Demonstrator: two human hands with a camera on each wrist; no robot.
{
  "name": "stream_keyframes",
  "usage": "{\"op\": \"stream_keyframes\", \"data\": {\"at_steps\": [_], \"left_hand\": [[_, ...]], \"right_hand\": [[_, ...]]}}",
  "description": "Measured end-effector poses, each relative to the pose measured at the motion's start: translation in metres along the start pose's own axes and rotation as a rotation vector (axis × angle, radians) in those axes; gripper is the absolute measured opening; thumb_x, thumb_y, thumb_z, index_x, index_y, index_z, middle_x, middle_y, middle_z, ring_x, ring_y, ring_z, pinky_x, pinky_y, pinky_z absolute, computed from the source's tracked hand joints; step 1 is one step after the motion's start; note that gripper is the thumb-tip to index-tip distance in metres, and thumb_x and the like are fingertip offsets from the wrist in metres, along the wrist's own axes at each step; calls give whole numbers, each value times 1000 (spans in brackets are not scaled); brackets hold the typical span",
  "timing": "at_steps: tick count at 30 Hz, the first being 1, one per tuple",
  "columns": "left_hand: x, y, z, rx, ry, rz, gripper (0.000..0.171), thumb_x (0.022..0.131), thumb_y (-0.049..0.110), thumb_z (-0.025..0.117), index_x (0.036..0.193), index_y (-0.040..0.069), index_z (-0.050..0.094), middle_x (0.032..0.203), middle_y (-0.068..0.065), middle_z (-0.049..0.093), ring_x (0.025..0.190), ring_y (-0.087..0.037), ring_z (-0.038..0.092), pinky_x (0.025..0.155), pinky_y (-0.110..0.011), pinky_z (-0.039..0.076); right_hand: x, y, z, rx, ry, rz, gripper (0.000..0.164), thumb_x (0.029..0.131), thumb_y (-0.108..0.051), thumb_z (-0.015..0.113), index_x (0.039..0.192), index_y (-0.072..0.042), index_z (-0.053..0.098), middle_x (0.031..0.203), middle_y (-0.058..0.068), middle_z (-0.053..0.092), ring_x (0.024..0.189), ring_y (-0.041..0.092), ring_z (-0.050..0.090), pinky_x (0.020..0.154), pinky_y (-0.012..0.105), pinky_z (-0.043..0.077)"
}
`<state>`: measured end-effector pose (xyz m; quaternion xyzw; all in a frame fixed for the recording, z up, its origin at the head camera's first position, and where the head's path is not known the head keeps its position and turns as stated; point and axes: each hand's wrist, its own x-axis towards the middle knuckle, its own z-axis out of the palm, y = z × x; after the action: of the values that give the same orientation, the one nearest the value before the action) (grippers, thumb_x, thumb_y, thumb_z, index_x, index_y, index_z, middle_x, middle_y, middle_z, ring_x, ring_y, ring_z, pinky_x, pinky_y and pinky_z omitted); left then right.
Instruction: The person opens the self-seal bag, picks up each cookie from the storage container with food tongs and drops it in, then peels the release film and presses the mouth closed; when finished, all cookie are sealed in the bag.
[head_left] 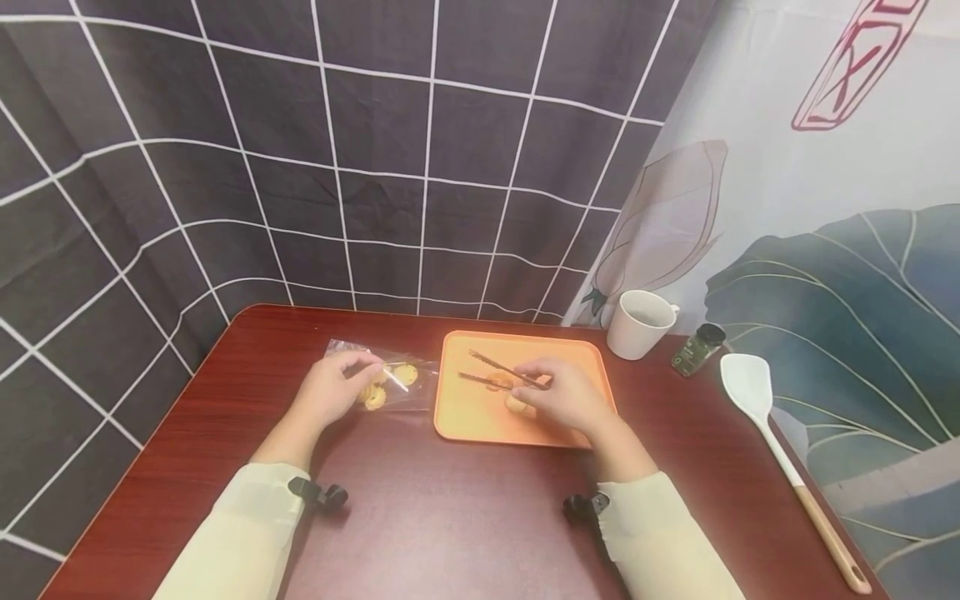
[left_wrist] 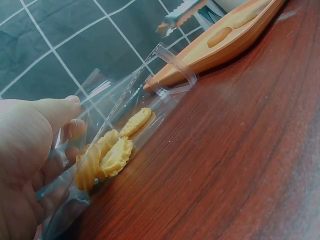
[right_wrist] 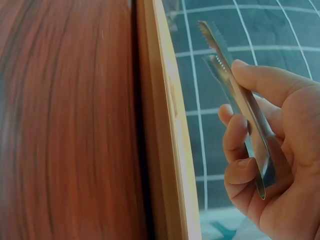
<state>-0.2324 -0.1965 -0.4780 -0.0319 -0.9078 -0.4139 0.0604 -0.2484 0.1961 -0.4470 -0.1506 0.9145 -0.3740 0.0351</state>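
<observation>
Metal tongs (right_wrist: 252,117) sit gripped in the right hand (head_left: 566,398), tips apart over the orange tray (head_left: 467,417) below it; left hand's (head_left: 333,387) pinching a clear bag (head_left: 420,397), cookies (left_wrist: 116,157) inside, just beside its fingertips.

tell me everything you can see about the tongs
The tongs look like shiny metal: two long, slim arms with toothed edges toward the tips, looking brownish in the head view. The right hand holds them around their back half, hiding part of it. They are open, tips apart with nothing pinched between them, raised above the orange tray and pointing toward the left of the head view. Only the hand appears to touch them.
</observation>
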Motion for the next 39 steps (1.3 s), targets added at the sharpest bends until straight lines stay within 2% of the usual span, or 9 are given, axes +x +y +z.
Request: {"op": "stream_keyframes", "data": {"at_steps": [1,5,8,14,21,28,39], "left_hand": [[0,0,0,-1,0,-3,23,102,37,73,116,20,80,125,-9,79,127,-35,68,111,-63,49],[-1,0,1,-1,4,-3,22,102,36,73,115,20,80,124,-10,79,125,-35,68,110,-63,49],[0,0,1,2,7,4,23,103,36,72,116,20,80,124,-10,79,126,-36,68,110,-63,49],[1,-1,0,0,8,15,24,103,37,72,116,19,80,124,-10,79,126,-36,68,110,-64,49],[0,-2,2,-2,13,16,23,103,37,72,115,19,80,124,-10,79,126,-35,68,110,-62,50],[2,-3,1,-6,14,15,23,102,37,73,115,19,80,124,-10,79,126,-34,68,111,-61,50],[1,-2,2,0,18,16,24,103,37,72,116,18,80,124,-11,79,127,-35,68,112,-62,49]], "right_hand": [[-1,4,-3,20,-7,1,42,91,-30,85,129,-15,77,129,7,78,104,20,70,88,33,58],[-9,16,-15,37,-4,24,42,92,-30,85,130,-13,77,129,10,77,98,19,70,83,31,57],[-16,24,-26,-22,20,36,41,91,-33,86,128,-16,78,128,8,78,89,16,68,80,30,56],[-29,35,-40,-71,31,69,42,90,-36,86,126,-17,79,126,9,79,86,14,65,77,28,54],[-36,47,-46,-103,-17,78,39,89,-36,87,123,-17,80,119,8,80,78,14,65,69,28,54],[-41,49,-50,-70,-66,108,37,88,-32,88,121,-16,80,114,8,80,75,16,64,67,28,54],[-42,53,-50,-64,-102,135,37,86,-31,90,118,-17,81,102,1,81,85,16,62,73,26,51]]}}
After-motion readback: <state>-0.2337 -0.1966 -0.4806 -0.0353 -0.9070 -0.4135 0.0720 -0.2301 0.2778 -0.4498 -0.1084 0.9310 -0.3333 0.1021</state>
